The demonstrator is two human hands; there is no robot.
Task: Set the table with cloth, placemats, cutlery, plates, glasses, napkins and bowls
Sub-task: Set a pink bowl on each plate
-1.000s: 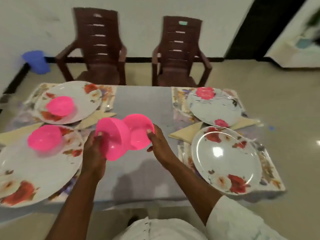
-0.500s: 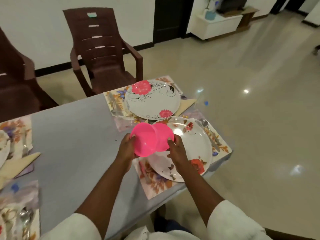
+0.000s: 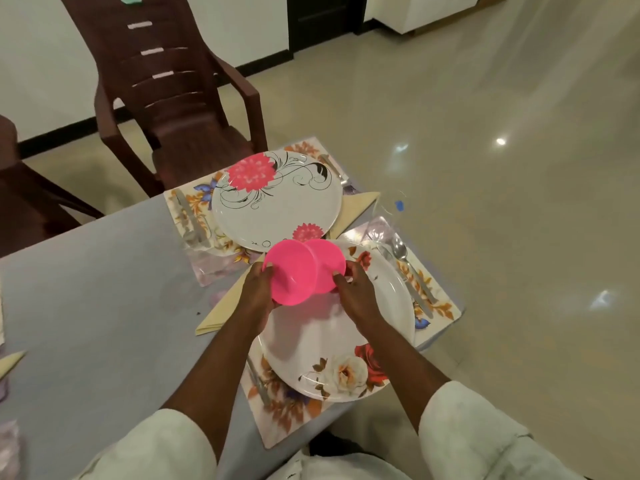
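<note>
I hold two pink bowls above the near floral plate (image 3: 332,348). My left hand (image 3: 254,294) grips the nearer pink bowl (image 3: 291,275), which is tipped on its side. My right hand (image 3: 356,294) grips the second pink bowl (image 3: 329,261) just behind it; the two bowls overlap. The near plate lies on a floral placemat (image 3: 287,414). A second plate (image 3: 277,199) with a pink flower lies on the far placemat (image 3: 194,206). A spoon (image 3: 403,258) lies to the right of the near plate, and a yellow napkin (image 3: 221,306) to its left.
A grey cloth (image 3: 104,306) covers the table. A brown plastic chair (image 3: 173,91) stands behind the far plate, another chair (image 3: 24,188) at the left. A clear glass (image 3: 384,220) stands near the table's right edge. Shiny floor lies to the right.
My view has swung right from the table's middle to its right end. Both hands carried the two pink bowls over the near right plate and brought them closer together.
</note>
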